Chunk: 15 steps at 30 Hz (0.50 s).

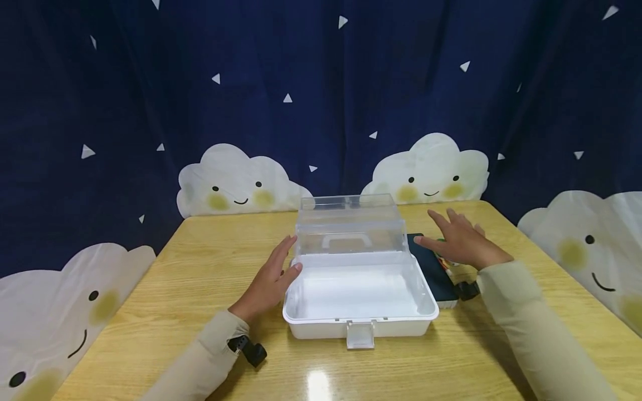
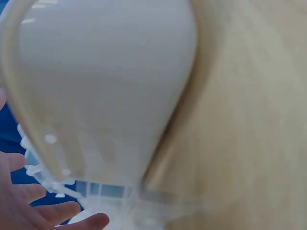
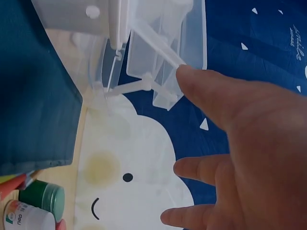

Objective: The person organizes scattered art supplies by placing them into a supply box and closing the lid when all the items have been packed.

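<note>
A white plastic storage box [image 1: 361,328] stands on the table with its clear lid and trays [image 1: 351,228] raised toward the back. Its inside shows bare white, and a clear latch [image 1: 360,336] hangs at the front. My left hand [image 1: 268,281] is by the box's left side, fingers extended toward the raised trays. Over the right side, my right hand [image 1: 461,239] is spread in the air with nothing in its grasp. In the right wrist view its thumb [image 3: 206,88] overlaps a clear hinge arm [image 3: 156,40] of the trays.
Right of the box lies a dark flat block [image 1: 433,273] with a pale edge, partly behind it. Beside that block are a green jar [image 3: 48,199], a white bottle [image 3: 29,215] and red items. A dark blue curtain [image 1: 321,83] with cloud prints borders the table [image 1: 225,250].
</note>
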{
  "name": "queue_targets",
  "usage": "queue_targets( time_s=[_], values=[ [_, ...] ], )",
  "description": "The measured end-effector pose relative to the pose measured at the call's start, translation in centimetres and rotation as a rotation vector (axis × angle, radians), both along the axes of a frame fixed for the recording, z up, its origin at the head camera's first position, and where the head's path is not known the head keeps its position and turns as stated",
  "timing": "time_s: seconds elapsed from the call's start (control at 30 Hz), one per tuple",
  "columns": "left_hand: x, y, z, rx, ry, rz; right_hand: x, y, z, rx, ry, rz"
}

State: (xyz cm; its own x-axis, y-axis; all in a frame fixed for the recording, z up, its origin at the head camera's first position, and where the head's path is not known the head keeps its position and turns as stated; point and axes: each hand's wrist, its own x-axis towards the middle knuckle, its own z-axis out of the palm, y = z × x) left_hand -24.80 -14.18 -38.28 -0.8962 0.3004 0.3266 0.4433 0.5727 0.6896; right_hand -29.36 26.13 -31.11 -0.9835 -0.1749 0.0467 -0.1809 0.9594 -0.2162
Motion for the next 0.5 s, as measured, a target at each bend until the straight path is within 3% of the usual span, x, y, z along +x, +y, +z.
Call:
queue_targets(
  time_s=[0.5],
  values=[
    [0.5, 0.5, -1.7, 0.093, -0.025, -0.087, 1.0, -0.8, -0.2, -0.033, -0.175, 0.012]
  ],
)
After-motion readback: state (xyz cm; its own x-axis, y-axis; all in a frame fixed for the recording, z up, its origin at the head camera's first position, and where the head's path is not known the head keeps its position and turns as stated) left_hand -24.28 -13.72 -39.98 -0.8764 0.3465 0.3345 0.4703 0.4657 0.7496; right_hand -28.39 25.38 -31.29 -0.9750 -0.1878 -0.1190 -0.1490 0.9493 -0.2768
